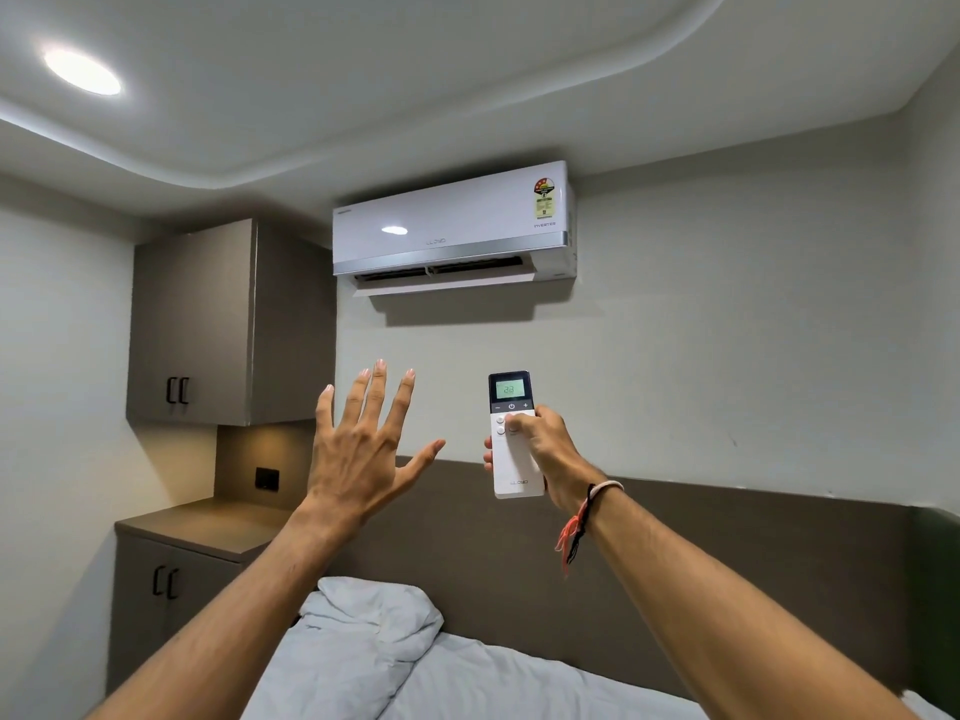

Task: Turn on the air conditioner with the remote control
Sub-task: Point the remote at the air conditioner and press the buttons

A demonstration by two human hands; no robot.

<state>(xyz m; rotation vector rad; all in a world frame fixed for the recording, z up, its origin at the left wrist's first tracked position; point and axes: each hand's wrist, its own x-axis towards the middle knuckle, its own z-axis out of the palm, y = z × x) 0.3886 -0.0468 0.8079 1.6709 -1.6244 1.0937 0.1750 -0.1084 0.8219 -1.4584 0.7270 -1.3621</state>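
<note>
A white air conditioner (454, 228) hangs high on the wall, its bottom flap swung open below a dark vent. Below it my right hand (540, 449) grips a white remote control (511, 462) held upright and aimed at the unit. The remote's green screen is lit and shows 22, and my thumb rests on the buttons just under the power key. My left hand (358, 444) is raised to the left of the remote, palm forward, fingers spread, holding nothing.
A grey wall cabinet (208, 324) hangs at the left above a low cabinet (171, 589) with a counter. A brown headboard (727, 553) runs behind the bed, with a white pillow (363, 631) and sheet. A round ceiling light (83, 72) glows.
</note>
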